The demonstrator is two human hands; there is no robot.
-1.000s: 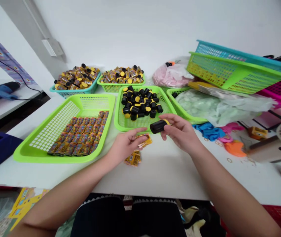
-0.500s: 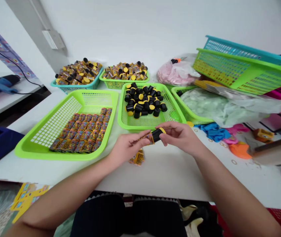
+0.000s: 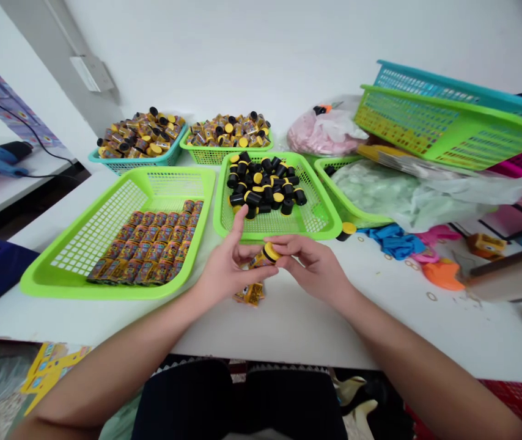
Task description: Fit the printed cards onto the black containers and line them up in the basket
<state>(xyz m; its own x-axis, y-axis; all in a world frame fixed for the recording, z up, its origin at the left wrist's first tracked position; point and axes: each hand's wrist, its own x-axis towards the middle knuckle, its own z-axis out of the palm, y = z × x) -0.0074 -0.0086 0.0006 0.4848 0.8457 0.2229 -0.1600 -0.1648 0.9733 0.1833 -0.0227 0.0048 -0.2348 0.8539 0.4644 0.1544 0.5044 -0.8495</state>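
One yellow-capped jar between two hands

A single yellow-capped jar (image 3: pixel 264 255) lies tilted at the middle of the frame, above a small pile of printed wrappers (image 3: pixel 250 294) whose number cannot be made out. Of the two hands, the left hand (image 3: pixel 228 263) has its index finger raised and its other fingers closed around the jar's printed lower end; the right hand (image 3: pixel 309 263) pinches the jar near its cap between thumb and fingertips. The cap points up and right, towards the right fingers.

Five baskets stand on the table (image 3: pixel 325 330). The large green basket (image 3: pixel 89 229) at centre left holds close rows of printed jars (image 3: pixel 148 247), too packed to count surely. The middle green basket (image 3: pixel 320 214) holds over twenty black jars (image 3: pixel 268 183), heaped and overlapping; one loose jar (image 3: pixel 346 231) sits just beside its lower right corner. Along the top are a teal basket (image 3: pixel 137 164) and a smaller green basket (image 3: pixel 210 156), both heaped; right of centre, the fifth basket (image 3: pixel 352 211) lies partly under a pale bag (image 3: pixel 375 186).
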